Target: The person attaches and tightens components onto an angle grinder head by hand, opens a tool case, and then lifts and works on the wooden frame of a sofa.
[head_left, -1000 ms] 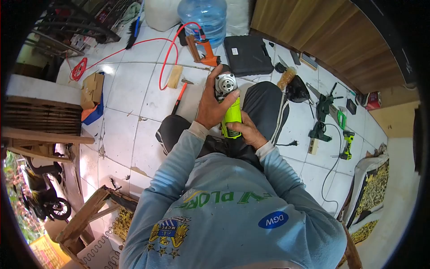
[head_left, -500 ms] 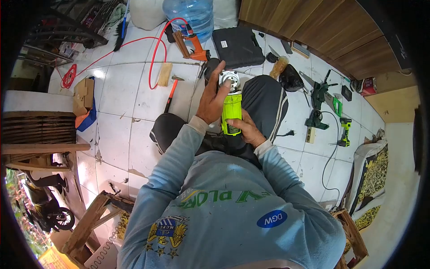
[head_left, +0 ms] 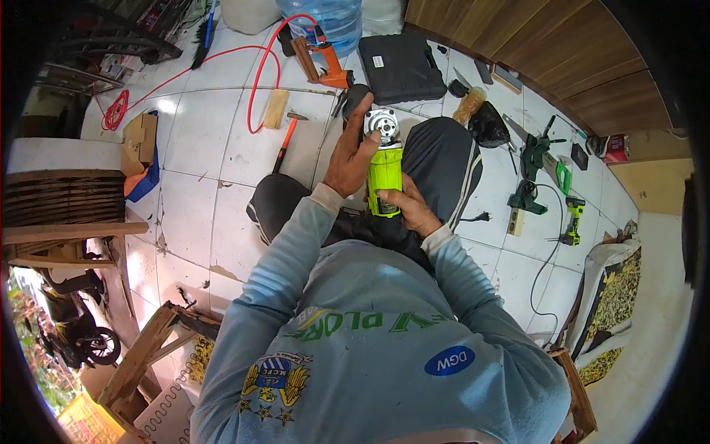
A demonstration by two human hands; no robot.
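An angle grinder [head_left: 384, 177] with a lime-green body and a silver head lies lengthwise between my knees, its round spindle face turned up. My right hand [head_left: 416, 210] is wrapped around the lower end of the body, thumb across the front. My left hand [head_left: 347, 163] grips the head from the left side, with the thumb against the silver metal near the spindle. Just beyond the left fingertips a black rounded part [head_left: 357, 98] shows; whether it belongs to the grinder I cannot tell. No disc shows on the spindle.
Ahead lie a black case [head_left: 401, 68], an orange nail gun [head_left: 329, 68] with a red hose, a wood block [head_left: 276, 109] and a hammer [head_left: 287, 144]. To the right are a green drill [head_left: 572, 220], a cord plug [head_left: 481, 217] and a black bag [head_left: 489, 126].
The view has shifted slightly, so floor items sit a little differently. The grinder's spindle face shows a bit more fully. Both hands keep their hold on the grinder.
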